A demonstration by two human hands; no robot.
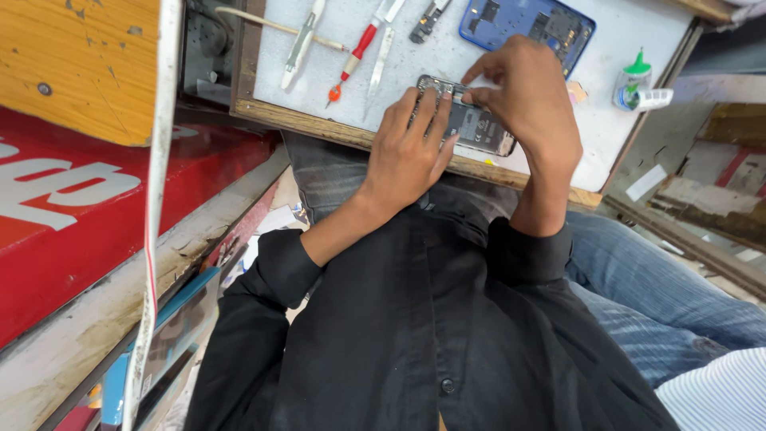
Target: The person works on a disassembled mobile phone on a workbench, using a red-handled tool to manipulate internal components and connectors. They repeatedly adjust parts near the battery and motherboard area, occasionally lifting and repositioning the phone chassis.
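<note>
An opened phone point(477, 128) with its dark insides showing lies near the front edge of a white work board point(638, 40). My left hand point(407, 152) rests on the phone's left end, fingers spread over it and holding it down. My right hand point(528, 104) comes in from the right, with forefinger and thumb pinched together at the phone's upper edge. Anything between those fingertips is too small to see. A blue phone frame point(531, 22) lies just beyond my right hand.
On the board's left part lie white tweezers point(302, 40), a red-handled screwdriver point(353, 57), a thin metal blade point(381, 64) and a dark tool point(428, 19). A small green-capped bottle point(634, 84) stands at the right edge. A red panel point(72, 215) is to the left.
</note>
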